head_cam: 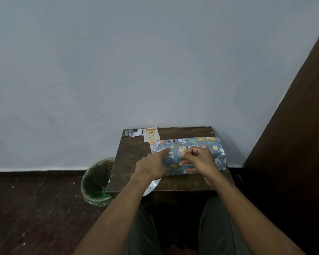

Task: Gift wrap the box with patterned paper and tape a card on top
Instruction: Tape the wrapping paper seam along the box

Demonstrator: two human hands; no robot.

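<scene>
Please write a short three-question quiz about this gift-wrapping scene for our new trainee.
1. True or false: the cream card with gold balloons already lies on top of the box wrapped in blue cartoon-animal paper.
2. Multiple choice: where does the bin lined with a green plastic bag stand? A) on the dark wooden table; B) on the floor left of the table; C) behind the wrapped box.
3. Fill in: the left hand presses its ___ finger onto the paper, while the right hand is curled over the box.

Key: 1 false, it lies on the table beside the box; 2 B; 3 index.
</scene>
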